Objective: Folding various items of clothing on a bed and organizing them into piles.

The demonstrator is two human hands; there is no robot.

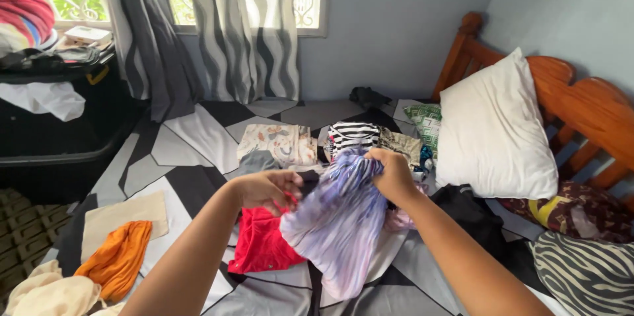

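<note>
Both hands are raised over the middle of a bed [198,138] covered with a black, grey and white geometric sheet. The right hand [394,174] is clamped tight on the top edge of a lavender striped garment [340,223], its fingers curled around a bunched fold at about 1 o'clock from the cloth's middle. The garment hangs down from that grip, spreading wider toward 6 o'clock, its lower edge lying near the sheet. The left hand [269,188], at 9 o'clock of the garment, has its fingers drawn together, pinching at the cloth's left edge; whether it holds the lavender fabric alone or also the red one beneath cannot be told.

Just under the left hand, at 7 o'clock, lies a red garment [261,243], partly covered by the lavender one. Beyond the hands, at 12 o'clock, sit a black-and-white striped top [353,134] and, to its left, a pale printed folded cloth [277,143]. A small dark bundle [368,97] lies farther back near the wall.

At 3 o'clock a white pillow [495,134] leans against the wooden headboard [574,91], with a green patterned cloth [426,121] just beside its left edge. A zebra-print fabric [581,273] lies at 4 o'clock. At 8 o'clock an orange cloth [119,256] rests on a beige piece [122,213]. A black storage bin [59,131] stands at 10 o'clock beside the bed, under grey wavy curtains [224,25].
</note>
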